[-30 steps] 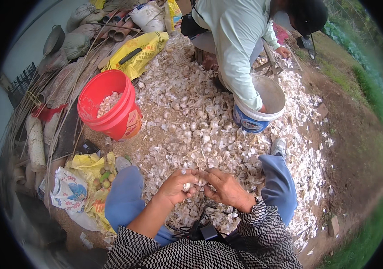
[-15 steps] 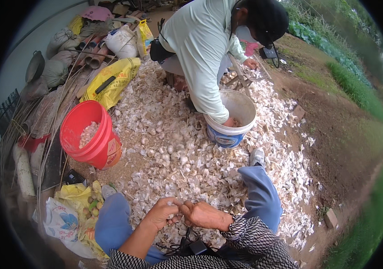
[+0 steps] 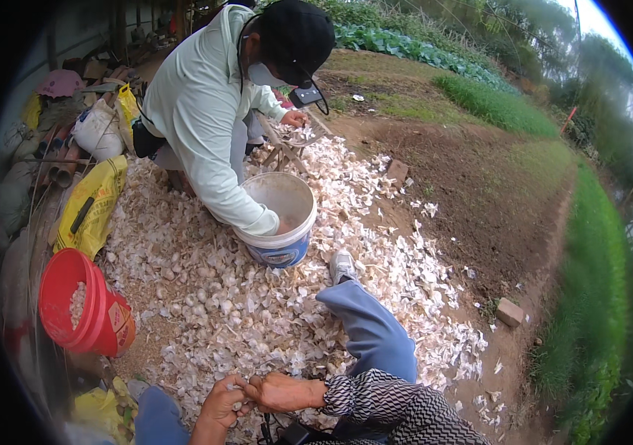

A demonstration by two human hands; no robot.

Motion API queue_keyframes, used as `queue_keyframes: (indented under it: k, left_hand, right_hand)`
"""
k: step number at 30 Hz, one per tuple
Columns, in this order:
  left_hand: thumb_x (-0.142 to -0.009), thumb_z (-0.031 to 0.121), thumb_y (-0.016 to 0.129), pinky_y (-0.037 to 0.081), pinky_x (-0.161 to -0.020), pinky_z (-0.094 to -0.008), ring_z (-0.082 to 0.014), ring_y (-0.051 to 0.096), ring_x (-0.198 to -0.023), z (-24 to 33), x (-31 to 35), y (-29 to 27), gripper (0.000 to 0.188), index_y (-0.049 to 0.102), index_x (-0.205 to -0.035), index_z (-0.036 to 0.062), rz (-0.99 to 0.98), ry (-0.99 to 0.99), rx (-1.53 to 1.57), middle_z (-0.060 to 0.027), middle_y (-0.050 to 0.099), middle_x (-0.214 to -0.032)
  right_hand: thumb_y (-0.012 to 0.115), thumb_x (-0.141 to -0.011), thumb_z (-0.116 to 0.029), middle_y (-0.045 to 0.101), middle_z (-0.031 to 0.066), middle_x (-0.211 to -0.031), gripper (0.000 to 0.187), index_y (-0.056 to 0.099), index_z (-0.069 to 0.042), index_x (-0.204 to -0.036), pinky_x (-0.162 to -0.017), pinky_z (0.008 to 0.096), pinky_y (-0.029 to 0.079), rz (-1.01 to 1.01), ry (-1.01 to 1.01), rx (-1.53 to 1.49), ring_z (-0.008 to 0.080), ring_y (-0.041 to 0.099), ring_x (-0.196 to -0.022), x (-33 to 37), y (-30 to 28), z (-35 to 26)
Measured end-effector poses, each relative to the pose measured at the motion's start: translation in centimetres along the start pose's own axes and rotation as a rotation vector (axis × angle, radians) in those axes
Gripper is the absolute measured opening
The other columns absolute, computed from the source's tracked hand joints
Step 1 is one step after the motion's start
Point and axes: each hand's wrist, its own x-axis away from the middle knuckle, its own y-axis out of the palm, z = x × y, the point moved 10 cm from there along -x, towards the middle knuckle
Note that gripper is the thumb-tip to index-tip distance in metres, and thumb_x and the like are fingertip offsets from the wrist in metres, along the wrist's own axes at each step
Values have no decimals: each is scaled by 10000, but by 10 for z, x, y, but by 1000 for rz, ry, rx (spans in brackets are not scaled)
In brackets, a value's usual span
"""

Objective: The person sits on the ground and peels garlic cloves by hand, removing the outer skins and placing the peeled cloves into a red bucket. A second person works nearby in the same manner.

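Note:
Low in the head view, my left hand [image 3: 221,405] and my right hand [image 3: 282,391] meet with fingers closed and pinched together. Between them is a small pale piece that looks like garlic, mostly covered by the fingers. Beneath and ahead of my hands spreads a thick layer of garlic skins [image 3: 272,326], with whole garlic bulbs [image 3: 201,297] lying among them. To the left stands a red bucket [image 3: 94,315], tilted in view, with peeled garlic cloves [image 3: 77,304] inside.
Across from me a bent-over co-worker [image 3: 205,126] reaches one hand into a white and blue bucket [image 3: 279,252]; their other hand is by a small wooden stool [image 3: 287,152]. A yellow sack [image 3: 98,204] and pipes lie left. A brick [image 3: 510,312] rests on soil at right.
The view has swung to the right, so the buckets and co-worker sit further left. My hands stay together, fingers still pinched, and appear lower in the picture.

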Motion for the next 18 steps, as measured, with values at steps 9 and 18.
queue_keyframes:
  k: [9, 18]
  left_hand:
    - [-653, -31, 513, 349, -389, -228, -153, 451, -462, -6, -24, 18, 257, 541, -904, 20, -119, -29, 271, -84, 532, -693]
    - [-665, -9, 549, 382, -350, -240, -160, 495, -446, 23, -30, 6, 231, 515, -891, 24, -2, 139, 194, -94, 560, -684]
  right_hand:
    - [533, -818, -165, 567, 180, -851, 218, 547, 16, -939, -679, 402, 456, 277, 345, -419, 341, 575, -773, 9, -22, 54]
    - [635, -726, -196, 564, 194, -862, 352, 545, 31, -979, -710, 394, 446, 187, 289, -427, 345, 560, -821, -1, -53, 41]
